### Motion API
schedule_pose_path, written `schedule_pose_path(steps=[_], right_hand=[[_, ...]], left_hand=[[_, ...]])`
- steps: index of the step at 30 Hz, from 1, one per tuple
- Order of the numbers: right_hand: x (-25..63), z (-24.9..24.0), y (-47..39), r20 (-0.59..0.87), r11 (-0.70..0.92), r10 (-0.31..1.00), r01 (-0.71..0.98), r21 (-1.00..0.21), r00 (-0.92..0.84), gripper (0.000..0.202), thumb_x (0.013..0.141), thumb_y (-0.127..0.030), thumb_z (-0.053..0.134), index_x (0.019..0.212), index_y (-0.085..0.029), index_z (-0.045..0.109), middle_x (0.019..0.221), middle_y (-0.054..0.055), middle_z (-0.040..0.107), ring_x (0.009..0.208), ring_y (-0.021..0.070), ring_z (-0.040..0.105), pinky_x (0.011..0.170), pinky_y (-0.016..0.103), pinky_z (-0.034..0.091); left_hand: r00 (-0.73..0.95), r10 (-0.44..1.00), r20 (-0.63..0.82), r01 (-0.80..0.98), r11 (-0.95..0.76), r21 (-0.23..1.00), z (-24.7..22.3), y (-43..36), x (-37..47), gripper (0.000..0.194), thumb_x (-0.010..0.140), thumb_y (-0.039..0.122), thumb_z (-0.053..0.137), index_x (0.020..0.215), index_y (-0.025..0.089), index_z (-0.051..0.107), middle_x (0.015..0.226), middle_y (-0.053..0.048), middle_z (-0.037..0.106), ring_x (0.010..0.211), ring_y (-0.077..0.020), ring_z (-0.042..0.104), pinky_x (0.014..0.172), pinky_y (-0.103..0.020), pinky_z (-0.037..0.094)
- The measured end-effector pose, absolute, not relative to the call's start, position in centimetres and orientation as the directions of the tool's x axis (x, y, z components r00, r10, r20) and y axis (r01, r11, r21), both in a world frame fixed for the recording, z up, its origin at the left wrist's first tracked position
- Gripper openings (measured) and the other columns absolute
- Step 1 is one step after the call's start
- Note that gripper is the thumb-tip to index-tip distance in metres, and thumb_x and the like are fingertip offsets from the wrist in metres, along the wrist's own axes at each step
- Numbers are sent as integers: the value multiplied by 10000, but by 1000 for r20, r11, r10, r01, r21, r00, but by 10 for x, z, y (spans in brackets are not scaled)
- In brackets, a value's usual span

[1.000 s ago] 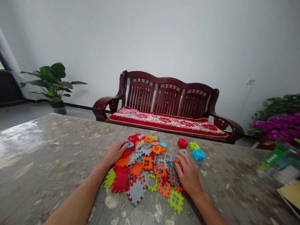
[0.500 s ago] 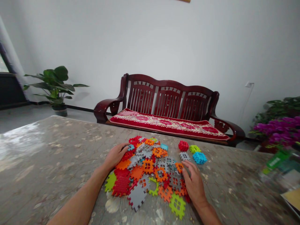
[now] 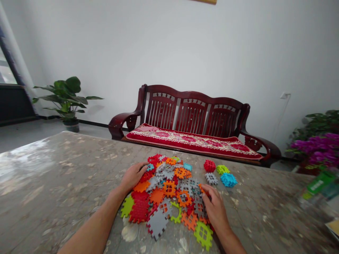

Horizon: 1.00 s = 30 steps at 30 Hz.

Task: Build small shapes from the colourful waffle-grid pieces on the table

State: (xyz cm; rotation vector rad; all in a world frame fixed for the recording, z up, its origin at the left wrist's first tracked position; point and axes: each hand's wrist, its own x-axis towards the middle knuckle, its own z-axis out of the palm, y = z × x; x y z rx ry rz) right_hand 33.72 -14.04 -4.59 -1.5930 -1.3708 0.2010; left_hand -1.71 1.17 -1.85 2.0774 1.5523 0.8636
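A heap of interlocking plastic tiles (image 3: 156, 196) in red, orange, grey, green and blue lies on the table between my hands. My left hand (image 3: 133, 176) rests at the heap's left edge, thumb and fingers slightly apart, its fingertips beside a small blue tile (image 3: 150, 167). My right hand (image 3: 215, 204) is at the right edge, fingers closed on an orange tile (image 3: 201, 187) that is mostly hidden behind them. Near its wrist lies a green window tile (image 3: 203, 235). A flat grey tile (image 3: 157, 223) sits at the heap's front.
Beyond my right hand stand small groups of tiles: red (image 3: 209, 165), green (image 3: 222, 169), grey (image 3: 211, 178) and blue (image 3: 228, 180). A wooden bench (image 3: 190, 113) is behind the table (image 3: 79, 169). Purple flowers (image 3: 317, 150) are at the right, a potted plant (image 3: 67, 98) far left.
My right hand has shifted slightly left over the heap, and the orange tile at its fingertips now shows only as a narrow, tilted edge. My left hand stays by the blue tile.
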Motion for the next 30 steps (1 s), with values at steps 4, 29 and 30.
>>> schedule_pose_path(steps=[4,29,30], right_hand=[[331,-45,-140,474,134,816,690,-711,330,317,840,-357,508,1028,-244,737,1146,92,706,1123,287,608,1037,501,440],[298,-9,-144,425,334,899,465,-820,105,307,897,-377,540,1112,-249,718,1346,88,624,1256,237,566,1108,430,415],[300,-10,-143,429,320,890,459,-829,154,308,900,-390,531,1088,-242,726,1315,90,644,1235,237,577,1101,427,419]], left_hand=[[179,955,238,669,-295,682,-19,12,-17,514,889,487,382,1196,229,705,1230,-68,726,1139,-269,651,1050,-397,446],[70,971,229,508,-232,830,-14,12,-23,555,838,532,438,1168,164,688,1182,-79,736,1072,-257,656,1024,-376,468],[64,973,224,513,-224,828,-16,12,-23,550,844,525,433,1175,165,686,1171,-76,740,1063,-254,659,1018,-374,472]])
